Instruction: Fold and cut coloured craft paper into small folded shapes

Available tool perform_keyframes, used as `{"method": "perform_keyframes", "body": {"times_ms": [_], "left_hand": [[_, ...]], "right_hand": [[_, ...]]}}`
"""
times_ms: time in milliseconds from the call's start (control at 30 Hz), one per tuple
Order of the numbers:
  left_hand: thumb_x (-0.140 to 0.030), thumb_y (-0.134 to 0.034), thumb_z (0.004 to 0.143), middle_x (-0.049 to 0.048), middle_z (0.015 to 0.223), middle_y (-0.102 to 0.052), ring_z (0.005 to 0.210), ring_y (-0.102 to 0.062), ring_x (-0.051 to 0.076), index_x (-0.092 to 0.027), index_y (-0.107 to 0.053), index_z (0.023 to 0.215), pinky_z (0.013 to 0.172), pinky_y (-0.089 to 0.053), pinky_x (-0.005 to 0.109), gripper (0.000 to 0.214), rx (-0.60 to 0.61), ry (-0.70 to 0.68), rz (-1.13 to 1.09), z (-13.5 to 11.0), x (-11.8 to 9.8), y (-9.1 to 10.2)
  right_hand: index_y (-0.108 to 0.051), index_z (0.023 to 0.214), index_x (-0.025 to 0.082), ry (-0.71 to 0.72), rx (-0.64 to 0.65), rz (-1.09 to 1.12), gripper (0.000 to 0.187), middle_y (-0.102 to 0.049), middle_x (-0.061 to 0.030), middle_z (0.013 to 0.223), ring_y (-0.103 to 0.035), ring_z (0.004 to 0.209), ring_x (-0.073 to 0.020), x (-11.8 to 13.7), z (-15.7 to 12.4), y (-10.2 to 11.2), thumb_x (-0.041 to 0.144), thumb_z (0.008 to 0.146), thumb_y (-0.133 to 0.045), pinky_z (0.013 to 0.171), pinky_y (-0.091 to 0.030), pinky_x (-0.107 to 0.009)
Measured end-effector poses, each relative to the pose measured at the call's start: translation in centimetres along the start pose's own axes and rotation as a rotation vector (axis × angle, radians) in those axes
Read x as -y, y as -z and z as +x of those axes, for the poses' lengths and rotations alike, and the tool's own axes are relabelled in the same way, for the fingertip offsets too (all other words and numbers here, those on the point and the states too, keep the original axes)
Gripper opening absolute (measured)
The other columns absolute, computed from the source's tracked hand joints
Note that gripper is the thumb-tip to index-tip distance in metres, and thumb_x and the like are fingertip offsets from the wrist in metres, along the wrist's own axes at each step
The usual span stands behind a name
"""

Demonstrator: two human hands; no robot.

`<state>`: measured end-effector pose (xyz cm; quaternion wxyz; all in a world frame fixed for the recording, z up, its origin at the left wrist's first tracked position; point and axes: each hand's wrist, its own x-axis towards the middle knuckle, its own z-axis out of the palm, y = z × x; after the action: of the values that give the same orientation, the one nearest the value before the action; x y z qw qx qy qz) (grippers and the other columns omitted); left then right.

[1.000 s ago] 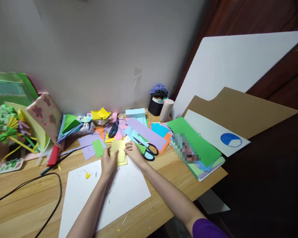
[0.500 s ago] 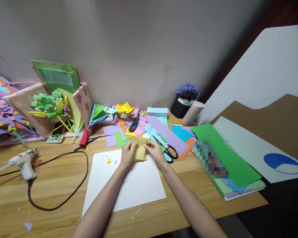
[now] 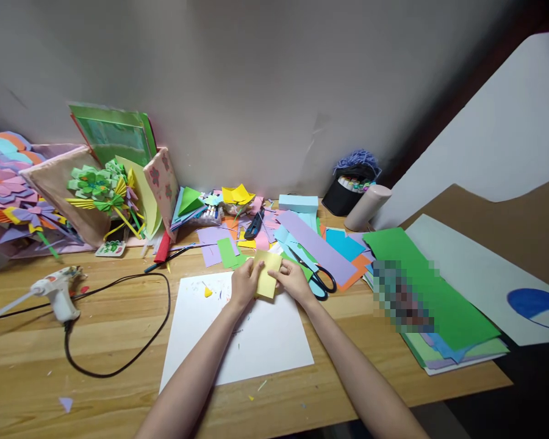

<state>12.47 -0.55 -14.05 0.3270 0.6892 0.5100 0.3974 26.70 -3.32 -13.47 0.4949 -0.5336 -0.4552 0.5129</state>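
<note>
A pale-yellow rectangular paper [image 3: 268, 281] is just below the frame's centre — the left hand [image 3: 244, 285] pinches its left edge, the right hand [image 3: 296, 284] its right edge, over a flat white rectangular sheet [image 3: 274, 341].

Two hands [image 3: 244, 285], one pale-yellow paper rectangle [image 3: 268, 275], one glue gun [image 3: 61, 302], one pair of scissors [image 3: 316, 272], one box cutter [image 3: 255, 225], one black marker holder [image 3: 340, 196] and one pale cylinder [image 3: 368, 208] share a single wooden worktop [image 3: 119, 390].
</note>
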Motion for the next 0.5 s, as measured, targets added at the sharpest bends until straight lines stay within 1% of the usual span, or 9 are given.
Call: {"method": "perform_keyframes", "body": {"times_ms": [67, 133, 167, 233, 300, 400, 467, 500], "left_hand": [[-0.042, -0.043, 0.081, -0.0027, 0.053, -0.044, 0.049, -0.039, 0.01, -0.019, -0.046, 0.061, 0.048, -0.027, 0.022, 0.031, 0.017, -0.008, -0.011, 0.01, 0.07, -0.1], [-0.042, -0.043, 0.081, -0.0025, 0.054, -0.046, 0.05, -0.04, 0.01, -0.018, -0.047, 0.061, 0.048, -0.028, 0.021, 0.031, 0.032, -0.014, -0.024, 0.11, 0.12, -0.13], [-0.042, -0.043, 0.081, -0.0024, 0.054, -0.046, 0.05, -0.041, 0.01, -0.018, -0.048, 0.062, 0.048, -0.029, 0.021, 0.031, 0.04, -0.014, -0.031, 0.19, 0.15, -0.12], [-0.043, -0.043, 0.08, -0.0023, 0.054, -0.047, 0.052, -0.042, 0.011, -0.018, -0.048, 0.062, 0.049, -0.03, 0.021, 0.031, 0.06, -0.01, -0.044, 0.38, 0.2, -0.07], [-0.044, -0.044, 0.08, -0.0019, 0.054, -0.049, 0.052, -0.044, 0.011, -0.018, -0.05, 0.062, 0.049, -0.031, 0.021, 0.032, 0.08, -0.003, -0.059, 0.55, 0.24, -0.04], [-0.045, -0.044, 0.079, -0.0007, 0.056, -0.053, 0.053, -0.047, 0.012, -0.017, -0.053, 0.064, 0.049, -0.031, 0.022, 0.034, 0.113, 0.001, -0.08, 0.64, 0.25, -0.09], [-0.045, -0.044, 0.08, -0.0005, 0.057, -0.055, 0.054, -0.047, 0.012, -0.017, -0.055, 0.065, 0.05, -0.032, 0.022, 0.034, 0.12, 0.003, -0.081, 0.62, 0.21, -0.13], [-0.045, -0.044, 0.08, -0.0006, 0.057, -0.055, 0.053, -0.047, 0.012, -0.017, -0.055, 0.064, 0.049, -0.032, 0.022, 0.034, 0.116, 0.006, -0.079, 0.6, 0.18, -0.13]], "right_hand": [[-0.053, 0.068, 0.016, -0.044, -0.027, 0.008, 0.035, -0.056, 0.0015, 0.047, -0.05, 0.036, -0.0107, -0.1, 0.22, 0.19, 0.051, 0.068, -0.058, 0.036, -0.039, -0.021], [-0.049, 0.061, 0.017, -0.076, -0.029, 0.036, 0.039, -0.055, 0.0014, 0.045, -0.05, 0.034, -0.01, -0.25, 0.42, 0.42, 0.055, 0.071, -0.052, 0.034, -0.037, -0.02], [-0.049, 0.061, 0.017, -0.072, -0.03, 0.045, 0.039, -0.056, 0.0014, 0.046, -0.05, 0.035, -0.0098, -0.3, 0.48, 0.53, 0.055, 0.07, -0.053, 0.035, -0.038, -0.019], [-0.051, 0.064, 0.017, -0.029, -0.043, 0.03, 0.035, -0.056, 0.0027, 0.046, -0.05, 0.036, -0.009, -0.34, 0.51, 0.73, 0.05, 0.066, -0.061, 0.036, -0.038, -0.019], [-0.051, 0.064, 0.018, 0.015, -0.085, 0.008, 0.032, -0.054, 0.0043, 0.043, -0.047, 0.034, -0.0083, -0.31, 0.47, 0.87, 0.046, 0.063, -0.066, 0.035, -0.036, -0.018], [-0.047, 0.058, 0.018, -0.006, -0.134, 0.049, 0.037, -0.051, 0.0037, 0.04, -0.046, 0.032, -0.0093, -0.19, 0.47, 0.98, 0.052, 0.069, -0.058, 0.032, -0.033, -0.019], [-0.049, 0.06, 0.017, -0.038, -0.135, 0.085, 0.039, -0.054, 0.0023, 0.043, -0.049, 0.033, -0.01, 0.0, 0.47, 1.05, 0.054, 0.071, -0.053, 0.034, -0.037, -0.02], [-0.052, 0.063, 0.017, -0.044, -0.123, 0.084, 0.037, -0.056, 0.002, 0.045, -0.05, 0.036, -0.0103, 0.12, 0.45, 1.08, 0.053, 0.07, -0.055, 0.036, -0.039, -0.02]]}}
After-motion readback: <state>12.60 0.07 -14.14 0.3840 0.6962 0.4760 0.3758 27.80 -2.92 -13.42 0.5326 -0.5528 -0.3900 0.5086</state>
